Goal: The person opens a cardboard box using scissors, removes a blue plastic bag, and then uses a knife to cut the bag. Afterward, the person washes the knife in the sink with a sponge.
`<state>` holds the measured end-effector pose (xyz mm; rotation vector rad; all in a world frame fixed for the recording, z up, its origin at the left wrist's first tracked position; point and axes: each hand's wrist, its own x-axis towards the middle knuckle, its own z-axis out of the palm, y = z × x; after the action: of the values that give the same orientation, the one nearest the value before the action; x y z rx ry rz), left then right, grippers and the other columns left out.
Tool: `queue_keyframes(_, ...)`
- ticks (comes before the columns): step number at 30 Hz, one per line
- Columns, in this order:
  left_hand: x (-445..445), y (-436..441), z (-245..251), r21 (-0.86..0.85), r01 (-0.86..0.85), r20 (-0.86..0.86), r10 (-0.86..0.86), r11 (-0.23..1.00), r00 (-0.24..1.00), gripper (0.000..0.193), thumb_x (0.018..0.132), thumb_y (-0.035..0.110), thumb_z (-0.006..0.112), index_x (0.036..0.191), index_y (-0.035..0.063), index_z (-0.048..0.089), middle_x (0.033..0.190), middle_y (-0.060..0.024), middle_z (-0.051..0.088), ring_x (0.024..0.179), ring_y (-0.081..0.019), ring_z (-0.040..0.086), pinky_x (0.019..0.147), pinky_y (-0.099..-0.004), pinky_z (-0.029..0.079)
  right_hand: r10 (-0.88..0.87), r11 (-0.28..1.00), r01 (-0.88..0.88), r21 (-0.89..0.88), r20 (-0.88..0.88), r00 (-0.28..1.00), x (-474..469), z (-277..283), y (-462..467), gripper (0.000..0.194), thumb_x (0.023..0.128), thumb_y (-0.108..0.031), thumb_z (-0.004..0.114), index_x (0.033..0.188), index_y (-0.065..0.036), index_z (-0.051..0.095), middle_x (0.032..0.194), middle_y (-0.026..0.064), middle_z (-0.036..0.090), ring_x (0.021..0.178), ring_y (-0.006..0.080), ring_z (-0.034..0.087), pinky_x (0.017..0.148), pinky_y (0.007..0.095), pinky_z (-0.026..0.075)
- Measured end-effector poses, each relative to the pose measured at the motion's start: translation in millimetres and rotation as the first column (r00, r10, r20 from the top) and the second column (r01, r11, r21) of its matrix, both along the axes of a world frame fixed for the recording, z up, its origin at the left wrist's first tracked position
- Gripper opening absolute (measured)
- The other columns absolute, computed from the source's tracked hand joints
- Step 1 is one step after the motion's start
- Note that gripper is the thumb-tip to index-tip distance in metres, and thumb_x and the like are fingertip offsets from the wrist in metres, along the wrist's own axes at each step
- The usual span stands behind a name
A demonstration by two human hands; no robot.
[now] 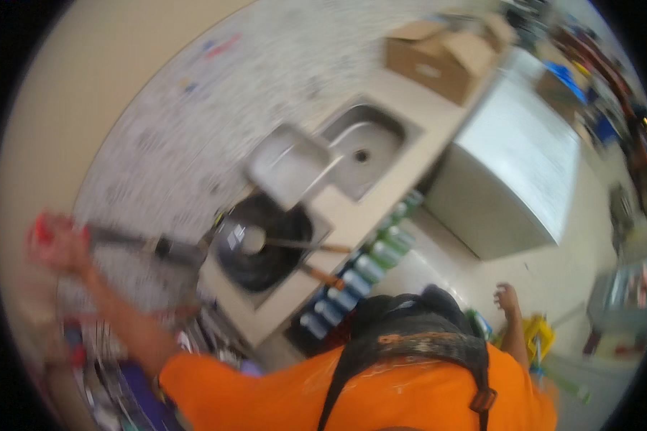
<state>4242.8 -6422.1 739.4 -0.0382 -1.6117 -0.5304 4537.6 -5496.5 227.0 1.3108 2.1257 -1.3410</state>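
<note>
My left hand (67, 250) is stretched far out to the left, its fingers around a blurred red object (42, 233) near the beige wall. A dark grey bar-like piece (121, 237) runs from beside the hand towards the counter; blur hides whether it joins the red object. My right hand (506, 296) hangs low at my right side with fingers slightly curled and nothing in them. Before me, a black wok (286, 272) rests on the counter (337, 215), with a wooden-handled utensil (307, 246) across it. A second wooden handle (326, 277) sticks out over the counter.
A steel sink (364, 137) is set into the counter, with a cardboard box (431, 59) beyond it. Several bottles or cans (369, 268) line the counter's near side. A white chest-like appliance (509, 153) stands right. Something yellow (539, 334) is behind my right arm.
</note>
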Motion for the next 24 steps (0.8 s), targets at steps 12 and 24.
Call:
queue_keyframes(12,-2.5,496.1,-51.5,0.485,0.802,-0.309,-0.790,0.348,0.530,0.022,0.106,0.019,0.055,0.123,0.0097,0.045,0.084,-0.0060,0.050,0.062,-0.0169,0.048,0.055,-0.0326,0.042,0.219,0.976,-0.210,0.063,-0.187,0.958,27.8,-43.7,118.3,0.037,0.086,-0.005,0.058,0.122,-0.001,0.064,0.090,0.0167,0.072,0.079,0.0230,0.069,0.074,0.0359,0.055)
queue_keyframes(24,5.5,982.0,-99.1,0.617,0.704,-0.382,-0.916,-0.352,-0.124,0.020,0.106,0.017,0.054,0.124,0.0096,0.050,0.083,-0.0038,0.049,0.067,-0.0150,0.047,0.058,-0.0312,0.042,-0.010,0.934,-0.235,-0.267,-0.681,0.732,5.6,169.8,220.1,0.036,0.097,-0.010,0.061,0.132,-0.004,0.059,0.110,0.0087,0.067,0.104,0.0175,0.064,0.094,0.0328,0.052)
